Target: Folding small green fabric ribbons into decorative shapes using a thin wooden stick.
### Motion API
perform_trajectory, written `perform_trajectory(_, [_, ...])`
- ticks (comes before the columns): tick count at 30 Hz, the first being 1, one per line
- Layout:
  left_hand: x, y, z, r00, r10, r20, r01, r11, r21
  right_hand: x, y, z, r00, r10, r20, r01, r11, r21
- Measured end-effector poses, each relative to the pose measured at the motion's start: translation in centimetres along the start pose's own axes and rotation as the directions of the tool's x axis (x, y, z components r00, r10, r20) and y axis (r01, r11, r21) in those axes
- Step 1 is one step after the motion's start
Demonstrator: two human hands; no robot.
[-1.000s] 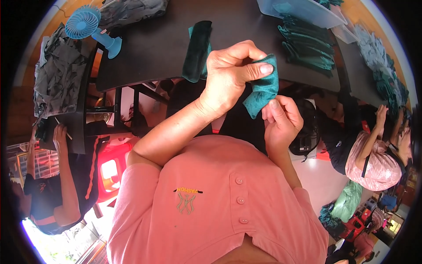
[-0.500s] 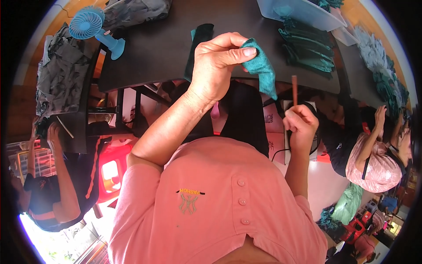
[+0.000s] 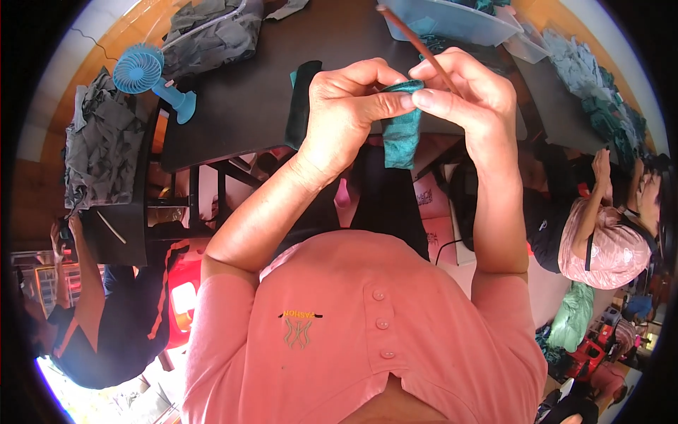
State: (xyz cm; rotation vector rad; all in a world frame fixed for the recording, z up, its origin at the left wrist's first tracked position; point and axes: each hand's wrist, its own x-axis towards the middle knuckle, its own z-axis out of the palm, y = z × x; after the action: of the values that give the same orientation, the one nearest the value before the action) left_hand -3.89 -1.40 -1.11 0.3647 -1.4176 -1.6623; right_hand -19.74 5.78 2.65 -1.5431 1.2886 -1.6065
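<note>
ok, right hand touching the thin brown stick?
Touching. The head view shows the right hand pinching the thin brown stick between its fingers, just above the teal cloth piece held by the left hand.

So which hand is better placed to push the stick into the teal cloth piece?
Right. The right hand already grips the thin brown stick, while the left hand pinches the teal cloth piece.

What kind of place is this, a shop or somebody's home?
It looks like a small sewing or garment workshop. Heaps of cut grey fabric pieces lie round a dark worktable, more green and grey stacks sit to the right, and a co-worker in pink works nearby.
</note>
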Motion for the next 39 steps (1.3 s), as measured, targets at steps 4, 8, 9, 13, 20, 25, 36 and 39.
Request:
perform_trajectory(4, [0.7,0.3,0.2,0.997,0.017,0.081,-0.022,0.998,0.061,1.0,-0.1,-1.0,0.995,-0.044,0.087,0.053,0.992,-0.111])
perform_trajectory(8, [1.3,-0.4,0.4,0.997,0.009,0.081,-0.004,0.998,-0.068,1.1,-1.0,-2.2,0.999,0.045,0.01,-0.046,0.992,0.115])
perform_trajectory(9, [1.3,-0.3,0.7,0.998,-0.01,0.057,0.016,0.994,-0.109,1.1,-1.3,-2.4,0.998,0.056,-0.003,-0.055,0.996,0.076])
perform_trajectory(13, [1.2,0.1,1.0,0.997,-0.058,0.049,0.065,0.987,-0.149,0.9,-1.8,-2.6,0.999,0.009,0.048,-0.01,1.0,0.017])
perform_trajectory(20, [0.9,-0.3,1.9,0.999,-0.019,0.049,0.025,0.989,-0.145,0.7,-1.5,-1.6,0.999,0.0,0.046,0.001,1.0,-0.012])
perform_trajectory(25, [0.3,0.0,2.3,0.995,0.092,-0.043,-0.094,0.994,-0.052,0.3,-0.8,-1.6,0.999,-0.034,-0.025,0.034,0.999,-0.004])
perform_trajectory(36, [0.3,-0.4,1.4,0.967,0.245,0.075,-0.256,0.926,0.278,0.0,-1.0,-0.9,0.995,0.103,0.006,-0.103,0.995,0.01])
perform_trajectory(39, [0.9,-0.1,1.1,0.91,0.354,0.216,-0.414,0.745,0.523,0.0,-0.5,-1.1,0.993,0.113,0.033,-0.111,0.992,-0.057])
